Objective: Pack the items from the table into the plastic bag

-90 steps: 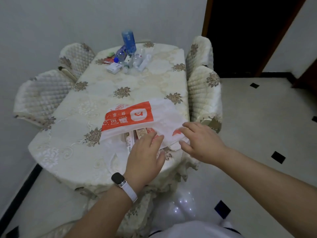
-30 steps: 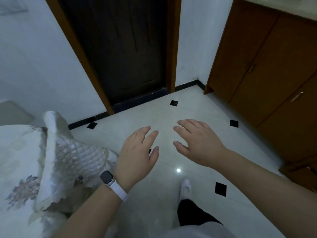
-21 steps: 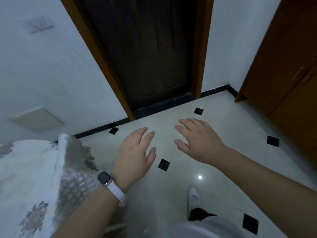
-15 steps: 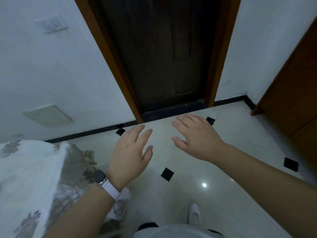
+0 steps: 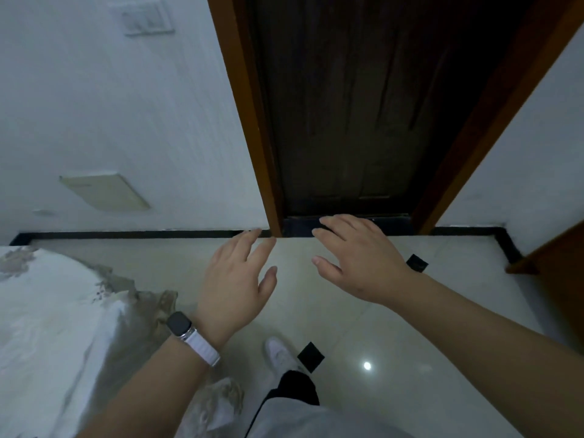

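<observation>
My left hand (image 5: 235, 281) hovers palm down over the tiled floor, fingers straight and spread, a watch with a white strap on its wrist. My right hand (image 5: 357, 256) floats beside it at the same height, fingers relaxed, holding nothing. Both are empty. The plastic bag and the items on the table are out of view. Only a cloth-covered edge (image 5: 47, 327) with a floral pattern shows at the lower left.
A dark wooden door (image 5: 347, 105) in an orange-brown frame stands straight ahead. White walls flank it, with a light switch (image 5: 145, 18) upper left. A brown cabinet corner (image 5: 550, 257) sits at the right. My white shoe (image 5: 279, 354) stands on the glossy floor.
The view has swung away from the table and bag toward the door, then kept turning left. Both hands stay empty and spread in front of me.
</observation>
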Demonstrator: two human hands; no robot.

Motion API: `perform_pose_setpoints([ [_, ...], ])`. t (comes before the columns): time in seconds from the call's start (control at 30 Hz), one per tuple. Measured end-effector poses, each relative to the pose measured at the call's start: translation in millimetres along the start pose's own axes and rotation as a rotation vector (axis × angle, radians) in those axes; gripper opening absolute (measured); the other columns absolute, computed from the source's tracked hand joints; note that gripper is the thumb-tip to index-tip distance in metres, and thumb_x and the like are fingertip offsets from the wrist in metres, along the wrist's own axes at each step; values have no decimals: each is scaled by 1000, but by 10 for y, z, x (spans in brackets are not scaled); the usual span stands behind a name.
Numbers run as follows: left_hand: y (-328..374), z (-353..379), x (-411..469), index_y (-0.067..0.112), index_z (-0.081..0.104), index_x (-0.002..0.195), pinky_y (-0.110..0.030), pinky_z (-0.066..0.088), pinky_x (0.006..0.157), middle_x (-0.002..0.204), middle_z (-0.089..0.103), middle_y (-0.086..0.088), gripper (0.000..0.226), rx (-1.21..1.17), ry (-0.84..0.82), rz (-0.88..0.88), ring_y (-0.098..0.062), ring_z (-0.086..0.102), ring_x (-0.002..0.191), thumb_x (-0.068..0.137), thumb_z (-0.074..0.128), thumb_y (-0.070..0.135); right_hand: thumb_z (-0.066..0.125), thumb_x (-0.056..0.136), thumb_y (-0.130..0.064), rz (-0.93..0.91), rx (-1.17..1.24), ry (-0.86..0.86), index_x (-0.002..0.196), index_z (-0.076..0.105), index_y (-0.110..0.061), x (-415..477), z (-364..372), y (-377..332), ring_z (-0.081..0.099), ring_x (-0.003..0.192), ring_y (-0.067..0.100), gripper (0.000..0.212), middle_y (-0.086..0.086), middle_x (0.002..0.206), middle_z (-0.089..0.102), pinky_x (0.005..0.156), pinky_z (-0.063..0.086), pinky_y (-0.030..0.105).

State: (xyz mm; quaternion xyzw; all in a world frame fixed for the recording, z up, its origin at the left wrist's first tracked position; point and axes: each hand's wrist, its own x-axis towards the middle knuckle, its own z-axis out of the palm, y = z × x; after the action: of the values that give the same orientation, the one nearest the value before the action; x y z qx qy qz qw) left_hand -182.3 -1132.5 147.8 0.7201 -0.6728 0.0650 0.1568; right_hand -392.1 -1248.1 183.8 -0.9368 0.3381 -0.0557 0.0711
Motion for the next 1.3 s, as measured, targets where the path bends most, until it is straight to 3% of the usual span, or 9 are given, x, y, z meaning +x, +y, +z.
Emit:
perform_pose_setpoints([
  [0.23, -867, 93, 964, 19, 55, 137, -47, 43, 105, 139, 56, -11, 54, -15, 5, -24, -31, 52, 128, 93, 45, 49, 35, 92, -53, -64, -80, 4, 132, 56, -19, 1352, -73, 11, 48, 129, 24, 57, 4, 137, 55, 105, 40, 43],
  [0.6, -2405, 92, 1650, 15, 61, 130, -47, 45, 100, 133, 60, -13, 47, 58, 143, -162, -34, 54, 123, 89, 62, 37, 33, 94, -54, -343, -158, -1, 135, 53, -21, 3393, -24, -433, 44, 131, 24, 56, 4, 140, 51, 108, 34, 42],
  [0.77, -2971, 145, 1826, 14, 63, 128, -44, 41, 101, 131, 61, -13, 45, 124, 135, -303, -35, 55, 122, 88, 61, 36, 43, 91, -51, -508, -83, 32, 126, 60, -16, 4272, 351, -572, 50, 123, 28, 52, 8, 132, 57, 100, 39, 42],
  [1.13, -4092, -215, 2501, 16, 60, 130, -47, 43, 99, 132, 61, -11, 48, 392, 70, -673, -33, 54, 122, 88, 58, 39, 41, 90, -48, -895, 145, 146, 119, 64, -12, 6573, 519, -1093, 55, 114, 31, 52, 10, 124, 61, 94, 43, 42],
  [1.3, -4425, -263, 2477, 16, 58, 132, -49, 45, 100, 135, 58, -12, 49, 431, 67, -880, -35, 52, 124, 90, 55, 41, 43, 89, -48, -1033, 204, 97, 118, 64, -11, 7215, 626, -1542, 55, 114, 32, 52, 11, 123, 61, 92, 45, 44],
])
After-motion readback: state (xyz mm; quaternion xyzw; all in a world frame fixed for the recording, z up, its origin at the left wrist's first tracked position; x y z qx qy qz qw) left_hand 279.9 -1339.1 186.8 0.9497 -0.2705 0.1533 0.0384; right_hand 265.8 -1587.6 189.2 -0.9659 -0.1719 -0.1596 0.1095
